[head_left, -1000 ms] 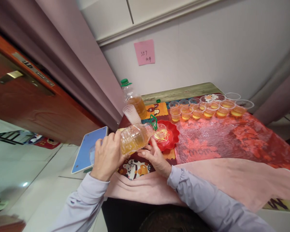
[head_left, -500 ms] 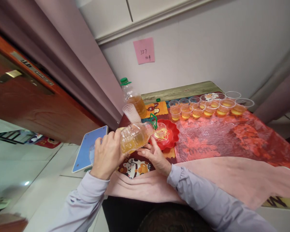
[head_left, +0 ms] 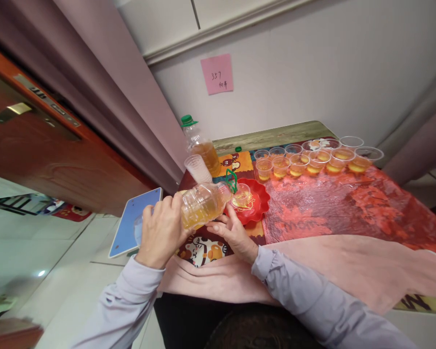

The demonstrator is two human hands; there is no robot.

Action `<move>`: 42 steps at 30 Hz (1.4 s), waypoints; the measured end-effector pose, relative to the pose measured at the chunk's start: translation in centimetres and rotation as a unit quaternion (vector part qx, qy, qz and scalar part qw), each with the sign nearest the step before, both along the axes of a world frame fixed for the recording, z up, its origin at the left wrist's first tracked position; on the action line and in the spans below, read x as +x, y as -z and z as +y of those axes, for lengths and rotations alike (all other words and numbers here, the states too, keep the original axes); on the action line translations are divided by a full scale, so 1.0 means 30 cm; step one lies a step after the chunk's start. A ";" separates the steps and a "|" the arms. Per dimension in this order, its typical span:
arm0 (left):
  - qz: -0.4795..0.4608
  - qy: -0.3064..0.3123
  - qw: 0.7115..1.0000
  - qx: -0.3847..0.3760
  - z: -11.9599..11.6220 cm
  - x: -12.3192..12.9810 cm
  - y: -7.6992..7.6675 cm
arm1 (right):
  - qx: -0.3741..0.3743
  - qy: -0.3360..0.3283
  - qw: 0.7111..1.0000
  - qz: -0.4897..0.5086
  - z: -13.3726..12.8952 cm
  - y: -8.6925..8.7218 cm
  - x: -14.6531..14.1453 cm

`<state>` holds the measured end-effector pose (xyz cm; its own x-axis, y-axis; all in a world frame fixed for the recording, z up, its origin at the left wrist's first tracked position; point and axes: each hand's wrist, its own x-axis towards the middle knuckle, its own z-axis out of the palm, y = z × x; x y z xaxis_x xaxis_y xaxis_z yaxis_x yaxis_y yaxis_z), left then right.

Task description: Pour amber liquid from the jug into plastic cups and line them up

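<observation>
My left hand (head_left: pixel 162 231) is closed around a clear plastic bottle (head_left: pixel 202 203) of yellow liquid, tilted on its side with its neck to the right. The green ring handle (head_left: pixel 231 181) at its neck stands up. The mouth leans over a clear plastic cup (head_left: pixel 241 195) on a red scalloped plate (head_left: pixel 260 206). Below the bottle's neck is my right hand (head_left: pixel 236 234), fingers stretched and apart, fingertips close to the neck and the cup; whether they touch is hard to tell.
Behind stand a second bottle (head_left: pixel 208 154) with a green cap and a stack of cups (head_left: pixel 198 169). Two rows of cups (head_left: pixel 298 167) with yellow liquid fill the right back. A green cap (head_left: pixel 238 149) lies near the wall. A blue board (head_left: pixel 131 225) is at the left.
Both hands and the tilted bottle keep nearly the same place. The view has shifted very slightly.
</observation>
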<state>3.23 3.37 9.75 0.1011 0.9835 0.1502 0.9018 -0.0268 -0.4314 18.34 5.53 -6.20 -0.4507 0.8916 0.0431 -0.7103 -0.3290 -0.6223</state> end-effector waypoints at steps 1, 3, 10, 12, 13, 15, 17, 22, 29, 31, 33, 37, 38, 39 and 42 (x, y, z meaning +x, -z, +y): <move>-0.001 0.001 1.000 0.000 0.000 0.000 0.000 | 0.000 0.001 1.000 -0.002 0.000 0.001 0.000; -0.001 0.000 1.000 -0.002 0.000 0.001 -0.001 | 0.001 0.002 1.000 -0.005 0.000 0.003 -0.001; -0.003 -0.013 1.000 -0.010 0.000 0.008 -0.007 | 0.011 -0.003 1.000 -0.005 0.008 0.026 -0.006; -0.003 -0.012 1.000 -0.012 -0.002 0.009 -0.009 | 0.008 -0.005 1.000 -0.009 0.009 0.032 -0.006; -0.003 -0.013 1.000 -0.012 -0.003 0.009 -0.010 | 0.007 -0.007 1.000 -0.011 0.009 0.034 -0.007; -0.002 -0.014 1.000 -0.014 -0.004 0.010 -0.012 | 0.006 -0.008 1.000 -0.012 0.008 0.036 -0.008; -0.001 -0.017 1.000 -0.017 -0.005 0.010 -0.012 | 0.007 -0.009 1.000 -0.009 0.007 0.036 -0.009; 0.001 -0.020 1.000 -0.018 -0.006 0.008 -0.008 | 0.006 -0.006 1.000 -0.006 0.007 0.030 -0.009; -0.001 -0.020 1.000 -0.015 -0.006 0.007 -0.006 | 0.008 -0.004 1.000 -0.011 0.003 0.015 -0.004; -0.002 -0.020 1.000 -0.014 -0.006 0.007 -0.006 | 0.006 -0.005 1.000 -0.011 0.002 0.012 -0.004; -0.002 -0.020 1.000 -0.013 -0.006 0.006 -0.005 | 0.006 -0.005 1.000 -0.011 0.002 0.011 -0.003; -0.005 -0.015 1.000 -0.011 -0.005 0.004 -0.005 | 0.004 -0.004 1.000 -0.008 0.002 0.009 -0.004; -0.006 -0.014 1.000 -0.011 -0.005 0.004 -0.005 | 0.003 -0.004 1.000 -0.007 0.001 0.009 -0.004; -0.006 -0.014 1.000 -0.011 -0.005 0.004 -0.005 | 0.002 -0.004 1.000 -0.006 0.001 0.008 -0.004; -0.006 -0.016 1.000 -0.010 -0.005 0.005 -0.004 | 0.001 -0.005 1.000 -0.006 0.001 0.009 -0.003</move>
